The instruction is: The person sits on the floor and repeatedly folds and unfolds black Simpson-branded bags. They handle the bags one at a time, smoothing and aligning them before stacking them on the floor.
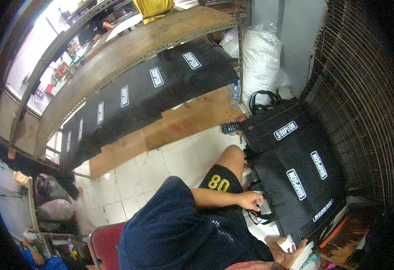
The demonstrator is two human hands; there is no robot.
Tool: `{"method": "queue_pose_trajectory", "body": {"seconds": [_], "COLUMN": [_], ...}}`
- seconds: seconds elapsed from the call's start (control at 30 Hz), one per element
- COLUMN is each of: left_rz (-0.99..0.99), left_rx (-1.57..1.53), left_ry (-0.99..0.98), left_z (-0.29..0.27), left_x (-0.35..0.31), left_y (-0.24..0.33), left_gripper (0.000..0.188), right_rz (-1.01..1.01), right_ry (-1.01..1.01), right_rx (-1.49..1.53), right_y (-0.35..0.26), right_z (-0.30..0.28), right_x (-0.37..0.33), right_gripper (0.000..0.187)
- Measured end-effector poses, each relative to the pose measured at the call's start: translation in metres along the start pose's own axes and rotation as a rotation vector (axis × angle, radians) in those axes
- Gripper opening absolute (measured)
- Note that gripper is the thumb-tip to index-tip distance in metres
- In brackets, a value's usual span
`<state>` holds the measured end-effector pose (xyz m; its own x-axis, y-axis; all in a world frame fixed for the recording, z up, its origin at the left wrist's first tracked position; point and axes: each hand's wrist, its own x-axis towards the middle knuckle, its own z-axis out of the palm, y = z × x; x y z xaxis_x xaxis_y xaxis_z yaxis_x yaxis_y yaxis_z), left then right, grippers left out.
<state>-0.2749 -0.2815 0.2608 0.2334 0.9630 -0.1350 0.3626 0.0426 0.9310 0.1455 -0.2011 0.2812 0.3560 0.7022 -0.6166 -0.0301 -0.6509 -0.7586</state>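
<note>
A stack of flat black fabric bags [278, 168] with white rectangular labels lies in front of me at the right. My left hand [251, 201] is closed in a pinch at the near edge of the stack, beside a black strap [261, 219]. A small pale piece shows at its fingertips, too blurred to name. Lower down, my right hand [287, 253] has its fingers apart at the bags' near corner, next to some white material [301, 258]. I cannot see it gripping anything.
A metal-framed shelf [138, 49] holds a row of labelled black fabric pieces [138, 90]. A water bottle [235, 94], a black phone-like device [231, 128] and a white sack [262, 63] stand or lie beyond my knee. Wire racking [363, 90] borders the right. A red chair [104, 245] is behind me.
</note>
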Motion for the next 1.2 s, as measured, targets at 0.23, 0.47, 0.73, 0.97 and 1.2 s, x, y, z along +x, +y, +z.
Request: {"method": "queue_pose_trajectory", "body": {"seconds": [0.23,0.47,0.73,0.97,1.2], "left_rz": [0.006,-0.123,-0.132,-0.2,-0.217], "left_rx": [-0.004,-0.171,-0.202,-0.203,-0.174], "left_ry": [-0.072,-0.044,-0.141,-0.164,-0.194], "left_z": [-0.013,-0.011,0.008,0.006,0.006], "left_x": [0.019,0.029,0.037,0.04,0.044], "left_y": [0.001,0.004,-0.001,-0.008,0.005], "left_gripper": [0.052,0.046,0.037,0.038,0.038], "right_rz": [-0.12,0.056,0.024,-0.053,-0.116], "right_ry": [-0.25,0.093,0.152,0.176,0.109], "right_rx": [-0.03,-0.084,0.005,0.162,-0.135], "right_y": [-0.016,-0.098,0.036,0.053,-0.002], "right_z": [0.005,0.056,0.03,0.019,0.056], "right_x": [-0.023,-0.127,0.022,0.016,-0.041], "right_gripper": [0.073,0.067,0.093,0.094,0.095]}}
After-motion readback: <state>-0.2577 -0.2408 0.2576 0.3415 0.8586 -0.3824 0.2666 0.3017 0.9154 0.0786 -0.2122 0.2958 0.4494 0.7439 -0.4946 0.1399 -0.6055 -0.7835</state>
